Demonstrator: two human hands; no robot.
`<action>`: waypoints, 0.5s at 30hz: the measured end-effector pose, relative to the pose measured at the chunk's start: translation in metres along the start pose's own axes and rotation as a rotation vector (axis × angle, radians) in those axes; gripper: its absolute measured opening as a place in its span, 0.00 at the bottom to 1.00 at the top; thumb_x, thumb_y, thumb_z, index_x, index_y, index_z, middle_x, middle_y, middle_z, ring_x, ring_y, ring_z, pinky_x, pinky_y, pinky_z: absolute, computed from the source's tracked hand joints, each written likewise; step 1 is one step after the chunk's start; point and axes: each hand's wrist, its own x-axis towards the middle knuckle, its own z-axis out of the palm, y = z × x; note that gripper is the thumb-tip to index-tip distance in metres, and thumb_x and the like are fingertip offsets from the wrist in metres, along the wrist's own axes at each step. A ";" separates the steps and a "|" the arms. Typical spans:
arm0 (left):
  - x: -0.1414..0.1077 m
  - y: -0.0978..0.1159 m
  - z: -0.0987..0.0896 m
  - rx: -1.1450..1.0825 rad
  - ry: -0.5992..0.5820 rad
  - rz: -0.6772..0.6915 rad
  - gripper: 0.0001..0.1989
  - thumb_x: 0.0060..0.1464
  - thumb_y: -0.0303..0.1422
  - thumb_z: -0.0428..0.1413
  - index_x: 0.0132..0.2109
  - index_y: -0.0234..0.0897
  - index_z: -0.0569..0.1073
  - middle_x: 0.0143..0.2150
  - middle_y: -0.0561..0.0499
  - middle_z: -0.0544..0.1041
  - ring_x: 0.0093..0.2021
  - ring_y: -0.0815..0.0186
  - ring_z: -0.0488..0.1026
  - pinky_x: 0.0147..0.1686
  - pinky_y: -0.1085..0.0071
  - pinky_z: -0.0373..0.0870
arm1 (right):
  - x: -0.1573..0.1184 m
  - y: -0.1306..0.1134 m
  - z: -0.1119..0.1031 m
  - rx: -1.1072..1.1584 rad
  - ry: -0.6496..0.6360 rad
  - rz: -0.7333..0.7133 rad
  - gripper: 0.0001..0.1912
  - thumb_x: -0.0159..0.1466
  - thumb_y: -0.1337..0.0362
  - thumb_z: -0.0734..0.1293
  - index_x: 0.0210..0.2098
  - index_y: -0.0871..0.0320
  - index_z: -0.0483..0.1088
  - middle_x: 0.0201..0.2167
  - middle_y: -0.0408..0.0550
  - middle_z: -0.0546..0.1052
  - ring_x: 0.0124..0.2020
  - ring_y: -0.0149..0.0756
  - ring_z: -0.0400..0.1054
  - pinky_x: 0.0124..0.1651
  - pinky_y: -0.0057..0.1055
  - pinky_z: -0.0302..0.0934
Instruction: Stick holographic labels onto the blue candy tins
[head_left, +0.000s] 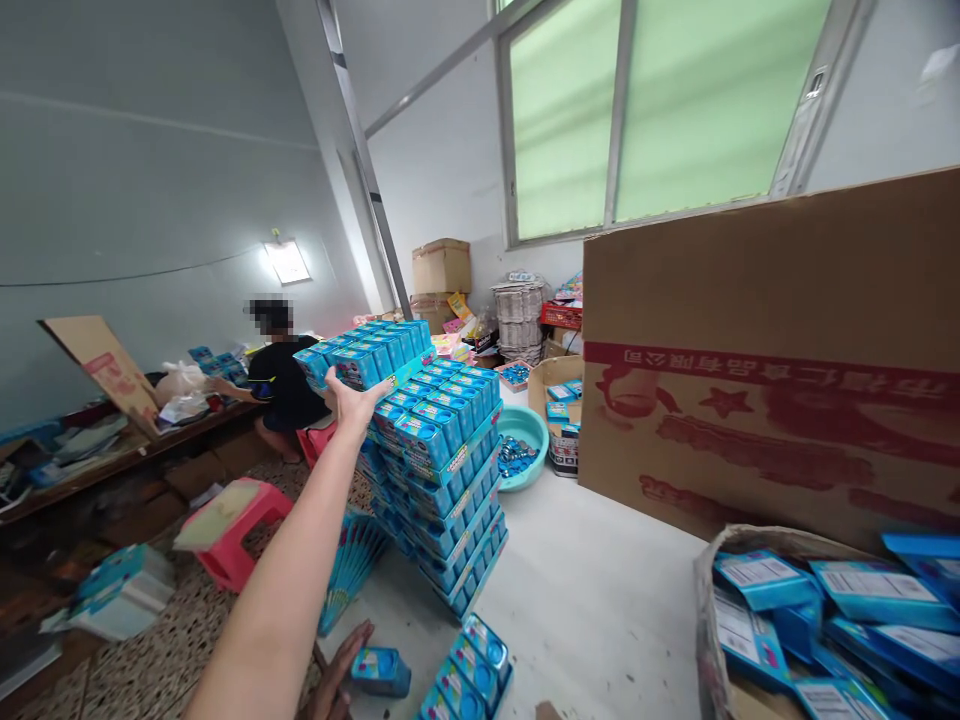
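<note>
At the far left a pink stool [236,525] stands on the floor, and a co-worker [289,370] sits near a long bench. Low in the view, another hand [337,680], seemingly a second person's, lies with its fingers loosely extended beside 1 small blue box [381,672].

The left arm reaches up and forward from the bottom edge, nearly straight, bare to the wrist. The left hand [354,402] is closed on the near side of the tray [367,360], with its digits spread apart along the edge. The right hand is not in view, so I cannot tell its grip.

The tray, packed with upright blue boxes, is at the top of the stack [450,470] and juts out to the left; whether it bears on the layer below is hidden. It looks moderately heavy for 1 hand, with a thin, bendable rim and smooth, slippery boxes that could slide or spill if it tilts. The sound hold is with 2 hands low on opposite sides, palms under the base, rather than pinching the rim.

To the right of the stack are a teal bowl [543,430], a big carton [750,400] and, nearest, a bin [706,620] of flat blue packs.
</note>
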 end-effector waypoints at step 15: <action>-0.023 0.037 0.002 -0.102 -0.048 0.218 0.48 0.45 0.49 0.57 0.63 0.25 0.46 0.66 0.40 0.48 0.67 0.45 0.41 0.60 0.52 0.45 | 0.085 -0.105 0.025 0.014 -0.011 0.031 0.17 0.56 0.44 0.61 0.45 0.28 0.66 0.49 0.25 0.72 0.66 0.41 0.39 0.63 0.47 0.54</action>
